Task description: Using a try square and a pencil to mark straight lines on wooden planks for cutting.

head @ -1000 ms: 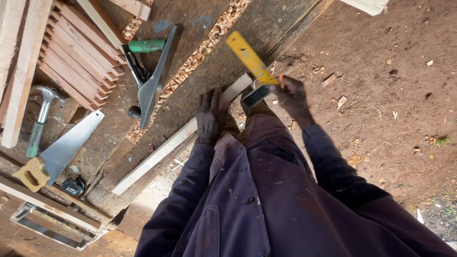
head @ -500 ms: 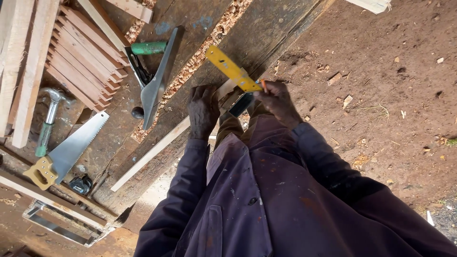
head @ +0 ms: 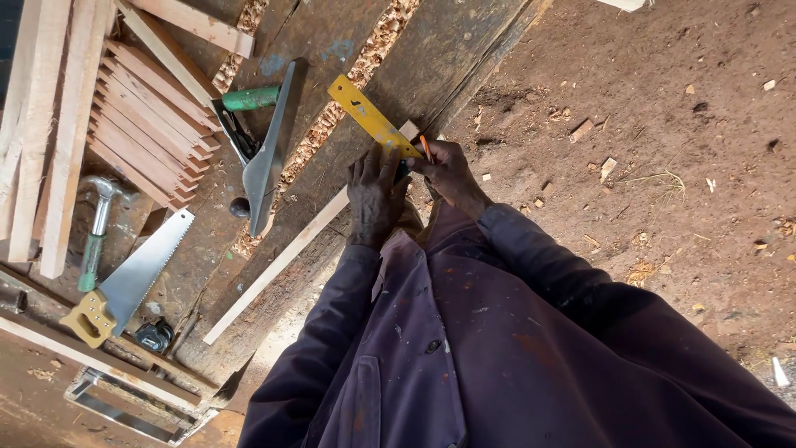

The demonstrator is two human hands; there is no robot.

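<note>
Workbench point(head: 464, 50): dark, worn planks running diagonally, curls of wood shavings point(head: 348, 99) in the seams; bare earth floor point(head: 663, 166) to the right. Stack of reddish slats point(head: 141, 116) at upper left, pale boards beside it. Long pale wood strip point(head: 286, 253) lies along the bench edge, its far end under the hands. Tools left of it, well apart from the hands: hand plane point(head: 265, 149) with green handle, handsaw point(head: 124, 278) with yellow grip, hammer point(head: 98, 224), small dark tape measure point(head: 155, 336). Yellow try square point(head: 369, 116): a second ago it was lifted in the air in the right hand; now its blade lies flat across the strip's end. Left hand point(head: 375, 195) has shifted up from the strip and presses on the square, fingers spread and flat, gripping nothing. Right hand point(head: 448, 174) has let go of the square and is closed around an orange pencil point(head: 425, 148), tip at the blade's edge. Reads as the square seated and a line across the strip being marked, though no pencil mark can be made out.
</note>
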